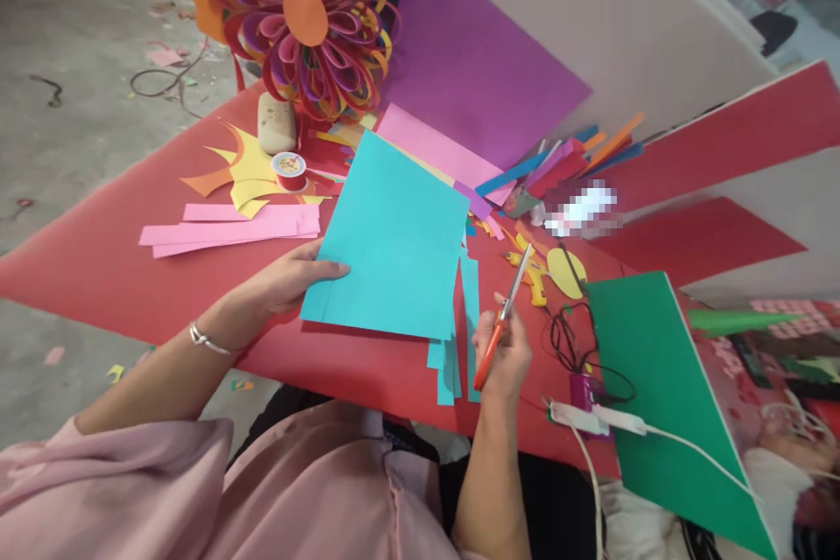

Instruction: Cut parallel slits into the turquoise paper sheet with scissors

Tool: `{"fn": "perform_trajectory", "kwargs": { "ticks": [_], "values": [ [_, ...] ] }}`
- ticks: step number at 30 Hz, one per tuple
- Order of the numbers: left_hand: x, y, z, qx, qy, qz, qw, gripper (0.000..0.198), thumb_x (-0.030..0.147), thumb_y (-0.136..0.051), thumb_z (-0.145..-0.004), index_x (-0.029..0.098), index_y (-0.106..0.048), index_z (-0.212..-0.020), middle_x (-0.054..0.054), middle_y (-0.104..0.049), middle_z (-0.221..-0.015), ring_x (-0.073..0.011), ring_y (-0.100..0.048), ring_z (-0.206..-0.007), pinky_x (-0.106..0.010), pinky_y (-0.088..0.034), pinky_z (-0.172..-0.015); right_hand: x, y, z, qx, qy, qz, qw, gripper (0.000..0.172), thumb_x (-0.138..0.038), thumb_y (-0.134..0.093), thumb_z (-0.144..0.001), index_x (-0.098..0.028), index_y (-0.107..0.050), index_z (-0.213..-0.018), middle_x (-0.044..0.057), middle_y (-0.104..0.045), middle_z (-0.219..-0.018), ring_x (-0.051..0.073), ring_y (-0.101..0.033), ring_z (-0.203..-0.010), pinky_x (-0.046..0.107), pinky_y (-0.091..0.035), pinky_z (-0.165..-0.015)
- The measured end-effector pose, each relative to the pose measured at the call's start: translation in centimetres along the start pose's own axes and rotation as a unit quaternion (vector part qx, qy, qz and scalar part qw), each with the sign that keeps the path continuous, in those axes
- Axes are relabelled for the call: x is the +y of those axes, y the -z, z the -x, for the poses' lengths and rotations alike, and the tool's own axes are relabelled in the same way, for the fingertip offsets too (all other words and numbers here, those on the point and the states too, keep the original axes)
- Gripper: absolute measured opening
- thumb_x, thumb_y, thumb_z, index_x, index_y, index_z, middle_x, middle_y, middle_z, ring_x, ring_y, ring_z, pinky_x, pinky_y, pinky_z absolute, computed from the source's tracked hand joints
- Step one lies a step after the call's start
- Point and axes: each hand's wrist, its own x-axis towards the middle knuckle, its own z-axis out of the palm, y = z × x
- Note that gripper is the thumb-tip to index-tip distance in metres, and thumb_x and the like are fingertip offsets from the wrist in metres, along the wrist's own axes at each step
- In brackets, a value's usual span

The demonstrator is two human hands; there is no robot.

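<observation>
My left hand (305, 271) pinches the left edge of a turquoise paper sheet (394, 236), thumb on top and fingers underneath. The sheet is tilted above the red table. Orange-handled scissors (497, 334) are gripped in my right hand (510, 350), blades pointing up and away, apart from the sheet. Several cut turquoise strips (471, 315) lie between the sheet and my right hand, partly hidden under the sheet. Pink paper strips (229, 229) lie on the table to the left of the sheet.
A large paper flower (305, 17) stands at the back left, beside a thread spool (289, 168). A yellow glue gun (535, 276) and its cord lie right of the scissors. A power strip (581, 416) is near a green board (662, 376). Another person's hand (797, 442) is at far right.
</observation>
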Motion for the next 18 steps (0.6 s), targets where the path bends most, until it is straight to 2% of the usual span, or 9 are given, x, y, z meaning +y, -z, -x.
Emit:
{"fn": "perform_trajectory", "kwargs": {
  "ticks": [3, 7, 12, 14, 18],
  "values": [
    [0.3, 0.0, 0.3, -0.015, 0.001, 0.0, 1.0, 0.058, 0.029, -0.09, -0.072, 0.02, -0.073, -0.126, -0.012, -0.085, -0.108, -0.0341, -0.082, -0.101, -0.043, -0.068, -0.086, -0.2, -0.7, 0.6, -0.001, -0.044, -0.052, 0.998, 0.076, -0.069, -0.073, -0.087, -0.016, -0.066, -0.141, 0.006, -0.079, -0.081, 0.018, -0.069, -0.06, 0.03, -0.057, -0.062],
    [0.5, 0.2, 0.6, -0.031, 0.016, -0.002, 0.999, 0.059, 0.029, -0.09, -0.071, 0.02, -0.071, -0.126, -0.012, -0.084, -0.111, -0.0341, -0.082, -0.101, -0.043, -0.068, -0.087, -0.4, -1.4, 1.1, 0.012, -0.04, -0.035, 0.998, 0.071, -0.068, -0.075, -0.085, -0.015, -0.07, -0.131, 0.012, -0.082, -0.103, 0.024, -0.077, -0.085, 0.036, -0.061, -0.079],
    [0.4, 0.5, 0.7, -0.02, 0.034, -0.002, 0.999, 0.064, 0.029, -0.091, -0.07, 0.021, -0.068, -0.129, -0.01, -0.084, -0.116, -0.0342, -0.08, -0.106, -0.043, -0.068, -0.091, -0.8, -2.6, 2.2, -0.025, -0.038, -0.015, 0.999, 0.068, -0.064, -0.078, -0.081, -0.015, -0.073, -0.128, 0.009, -0.08, -0.096, 0.023, -0.073, -0.082, 0.035, -0.059, -0.078],
    [0.2, 0.5, 0.6, -0.018, 0.029, -0.001, 0.999, 0.062, 0.031, -0.091, -0.071, 0.022, -0.069, -0.128, -0.01, -0.083, -0.118, -0.0345, -0.08, -0.109, -0.043, -0.067, -0.092, -1.0, -3.3, 2.6, -0.018, -0.046, -0.033, 0.998, 0.07, -0.063, -0.078, -0.08, -0.014, -0.072, -0.13, 0.01, -0.08, -0.098, 0.024, -0.073, -0.083, 0.036, -0.059, -0.078],
    [-0.4, 0.4, 0.5, -0.07, -0.001, 0.015, 0.997, 0.063, 0.043, -0.088, -0.075, 0.026, -0.07, -0.132, -0.01, -0.082, -0.123, -0.0352, -0.076, -0.119, -0.045, -0.064, -0.098, -1.1, -4.3, 2.4, 0.027, -0.051, -0.059, 0.997, 0.07, -0.06, -0.08, -0.078, -0.013, -0.073, -0.129, 0.011, -0.079, -0.1, 0.025, -0.074, -0.086, 0.036, -0.061, -0.078]
  ]
}}
